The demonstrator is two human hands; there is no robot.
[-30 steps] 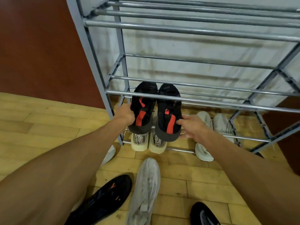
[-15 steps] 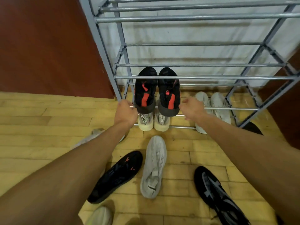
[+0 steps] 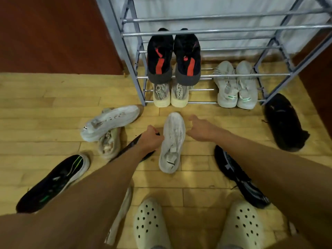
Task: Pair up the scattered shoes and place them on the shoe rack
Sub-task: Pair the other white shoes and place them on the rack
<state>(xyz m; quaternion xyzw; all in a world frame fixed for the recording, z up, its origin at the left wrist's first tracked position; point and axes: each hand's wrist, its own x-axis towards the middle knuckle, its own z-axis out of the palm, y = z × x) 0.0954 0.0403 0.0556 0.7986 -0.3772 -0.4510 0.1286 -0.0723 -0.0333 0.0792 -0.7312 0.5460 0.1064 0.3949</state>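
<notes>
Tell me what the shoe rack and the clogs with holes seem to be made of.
Shoe rack: probably metal tubing, grey, shiny; its thin round bars catch bright highlights. Clogs: likely moulded foam or rubber, matte cream; one smooth piece with round holes.

Dim, warm indoor light with soft shadows, slight motion blur, and wide-angle bending at the edges.

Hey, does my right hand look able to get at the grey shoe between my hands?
Probably yes. The right hand is open just right of the grey shoe, with only bare floor between them. The left hand holds a black shoe on the other side, out of the way.
</notes>
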